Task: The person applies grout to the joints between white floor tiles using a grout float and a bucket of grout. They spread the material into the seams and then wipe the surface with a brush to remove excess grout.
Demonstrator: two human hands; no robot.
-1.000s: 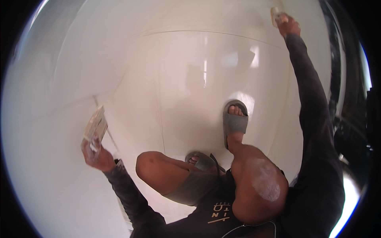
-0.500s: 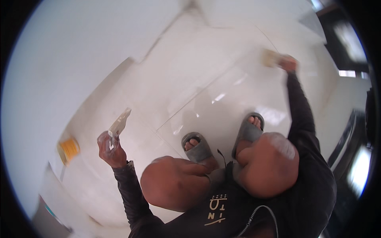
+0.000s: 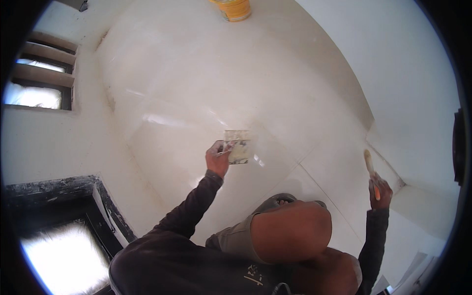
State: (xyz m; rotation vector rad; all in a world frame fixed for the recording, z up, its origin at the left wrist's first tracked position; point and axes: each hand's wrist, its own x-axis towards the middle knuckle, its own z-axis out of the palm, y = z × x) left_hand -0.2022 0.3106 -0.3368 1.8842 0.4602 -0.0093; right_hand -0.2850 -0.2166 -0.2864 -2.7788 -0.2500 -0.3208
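My left hand [image 3: 218, 160] is closed on a flat, square-ended scraper [image 3: 239, 152], smeared with pale and dark patches and held over the shiny floor. To the right, my right hand [image 3: 381, 191] grips an orange-handled tool [image 3: 368, 161] near the foot of the white wall. Its pale, flat head points away from me and appears nearly edge-on, so whether it is a brush or a putty knife is unclear. Neither tool visibly touches the floor or wall.
A yellow bucket [image 3: 235, 10] stands at the far edge of view. White wall [image 3: 393, 64] rises along the right. Left are slatted window openings [image 3: 44, 73] and a dark-framed opening [image 3: 98, 196]. My bent knees [image 3: 290, 231] are close below, over pale floor tiles [image 3: 275, 93].
My view and body have turned left; the bucket has shifted from the left side to the top. Both tools stay in my hands, and the left scraper now shows its broad face.
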